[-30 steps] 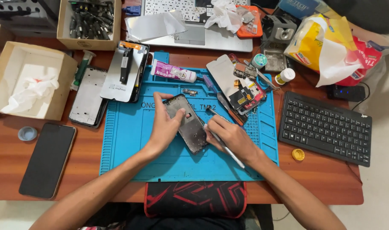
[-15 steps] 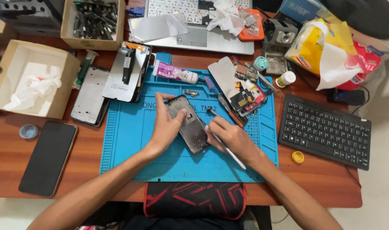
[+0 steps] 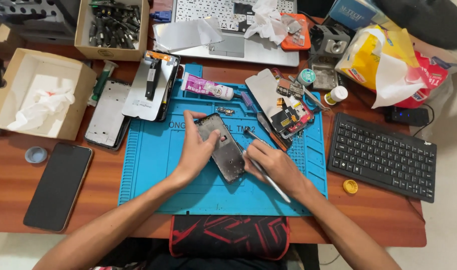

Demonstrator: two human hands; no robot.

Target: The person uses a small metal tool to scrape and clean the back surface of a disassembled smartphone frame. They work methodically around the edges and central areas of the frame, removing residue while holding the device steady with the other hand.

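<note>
A dark, opened phone frame (image 3: 223, 150) lies tilted on the blue repair mat (image 3: 153, 165). My left hand (image 3: 197, 150) grips its left edge, thumb across the frame. To the right of it, my right hand (image 3: 273, 167) holds a thin metal tool (image 3: 268, 177) like a pen, the tip against the frame's right side. More phone parts, a circuit board and flex cables (image 3: 288, 112), lie on the mat's upper right. A white glue tube (image 3: 206, 87) rests at the mat's top edge.
A black phone (image 3: 58, 185) and a small blue cap (image 3: 36, 155) lie at the left. Cardboard boxes (image 3: 36, 95) and phone back plates (image 3: 148, 92) sit upper left. A black keyboard (image 3: 383, 155), yellow cap (image 3: 350, 186), tissue bag (image 3: 383, 65) and laptop (image 3: 228, 30) fill the right and back.
Both hands stay on the phone frame almost unmoved. Only the camera view has shifted slightly.
</note>
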